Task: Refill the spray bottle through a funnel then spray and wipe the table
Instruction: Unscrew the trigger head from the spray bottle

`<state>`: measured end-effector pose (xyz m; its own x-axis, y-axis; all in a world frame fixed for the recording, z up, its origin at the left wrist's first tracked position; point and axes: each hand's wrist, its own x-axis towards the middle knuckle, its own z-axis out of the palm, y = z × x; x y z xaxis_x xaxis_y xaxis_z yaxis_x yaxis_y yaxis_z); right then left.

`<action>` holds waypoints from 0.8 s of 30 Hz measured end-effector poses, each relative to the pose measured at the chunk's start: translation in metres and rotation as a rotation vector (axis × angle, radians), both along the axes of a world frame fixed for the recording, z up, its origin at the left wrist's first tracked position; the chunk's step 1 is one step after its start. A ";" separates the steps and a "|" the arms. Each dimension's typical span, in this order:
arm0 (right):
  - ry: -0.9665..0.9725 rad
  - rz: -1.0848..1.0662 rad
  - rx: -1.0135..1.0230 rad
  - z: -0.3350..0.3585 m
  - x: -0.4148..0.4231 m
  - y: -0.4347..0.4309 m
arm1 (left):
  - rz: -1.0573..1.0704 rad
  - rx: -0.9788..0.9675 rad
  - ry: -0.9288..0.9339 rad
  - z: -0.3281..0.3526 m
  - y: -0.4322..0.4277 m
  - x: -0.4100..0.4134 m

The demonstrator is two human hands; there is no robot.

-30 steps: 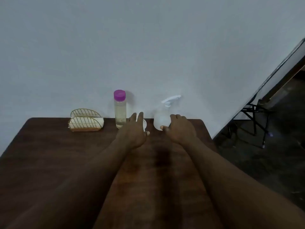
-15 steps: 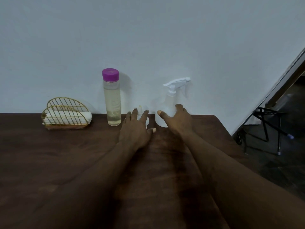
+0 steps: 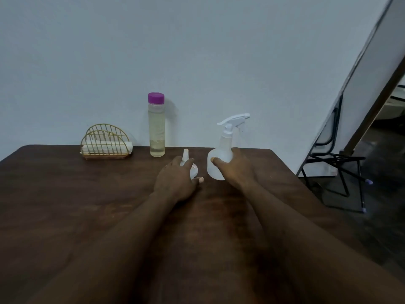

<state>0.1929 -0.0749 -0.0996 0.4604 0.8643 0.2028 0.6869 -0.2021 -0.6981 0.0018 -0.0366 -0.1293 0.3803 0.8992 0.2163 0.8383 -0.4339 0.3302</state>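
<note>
**Both hands at the far edge of the counter, on funnel and sprayer**

Both bare forearms reach forward from the near edge and converge toward the far middle of the dark brown wooden counter (image 3: 65, 194). The left hand (image 3: 177, 178) lies palm down over a small white plastic funnel (image 3: 185, 154), which stands upside down with its wide mouth on the wood. Its fingers are laid almost straight across the cone, the narrow spout rises between two of them, and the thumb points out to the right. Whether the fingers squeeze the spout cannot be told.

Just to its right, the right hand (image 3: 236, 170) holds a translucent white plastic spray bottle (image 3: 223, 145). The thumb presses the near left face of the round body and the fingers curl round its right side. The spray bottle stands upright on the counter, its white trigger head pointing right.

Left of the funnel, at the far edge, stands a tall clear bottle with a purple cap (image 3: 156, 130), holding pale yellowish liquid. Further left sits a gold wire holder (image 3: 105, 137) with a folded white cloth (image 3: 129, 147) in it.

A plain pale wall (image 3: 197, 51) rises behind the counter. At the right a white panel (image 3: 377, 62) leans, with a black metal stand (image 3: 341, 172) on the dark floor (image 3: 385, 194) below it.
</note>
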 end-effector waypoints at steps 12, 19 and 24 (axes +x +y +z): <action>0.065 0.019 0.033 -0.001 -0.030 -0.172 | 0.004 0.018 0.051 0.001 -0.160 -0.056; 0.066 0.037 0.143 -0.016 -0.053 -0.223 | -0.004 0.088 0.023 -0.007 -0.210 -0.072; 0.018 0.006 0.203 -0.029 -0.064 -0.248 | -0.017 0.142 -0.006 -0.009 -0.232 -0.073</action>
<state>0.1287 -0.3225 -0.1288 0.4608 0.8093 0.3644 0.6744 -0.0523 -0.7365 -0.0715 -0.2690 -0.1381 0.3932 0.8529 0.3435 0.8289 -0.4905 0.2689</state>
